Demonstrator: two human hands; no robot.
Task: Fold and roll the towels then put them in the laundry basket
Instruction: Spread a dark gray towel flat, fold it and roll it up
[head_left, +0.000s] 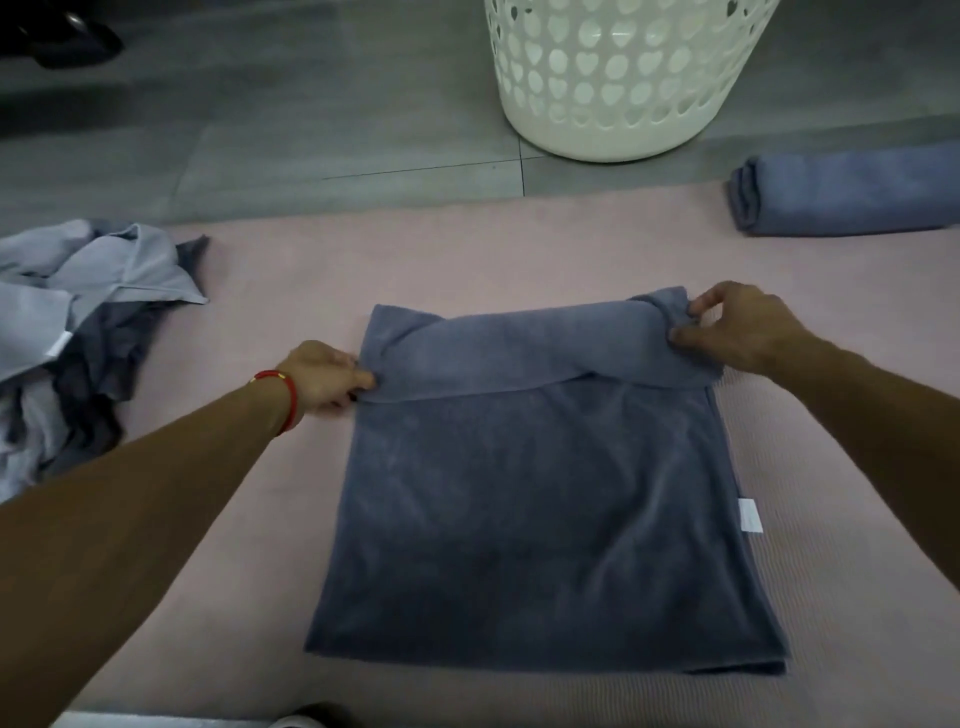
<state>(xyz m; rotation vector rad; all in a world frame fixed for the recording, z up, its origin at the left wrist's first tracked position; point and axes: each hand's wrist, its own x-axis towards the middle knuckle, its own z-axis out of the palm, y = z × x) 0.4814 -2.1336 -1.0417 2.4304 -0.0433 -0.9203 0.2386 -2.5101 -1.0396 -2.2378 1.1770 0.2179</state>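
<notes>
Both grips, left hand (327, 376) and right hand (743, 327), pinch the towel (540, 493) at its rolled far edge; keep ends level, rolling tightly toward you.

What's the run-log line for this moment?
step: rolling | dark towel: far edge rolled | left hand, right hand: gripping roll ends | basket: apart

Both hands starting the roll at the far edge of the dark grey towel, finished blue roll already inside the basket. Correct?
Not quite. The head view shows the rolled blue towel lying on the pink mat, right of the laundry basket, not inside it. The rest holds: left hand and right hand grip the dark grey towel at its far edge.
</notes>
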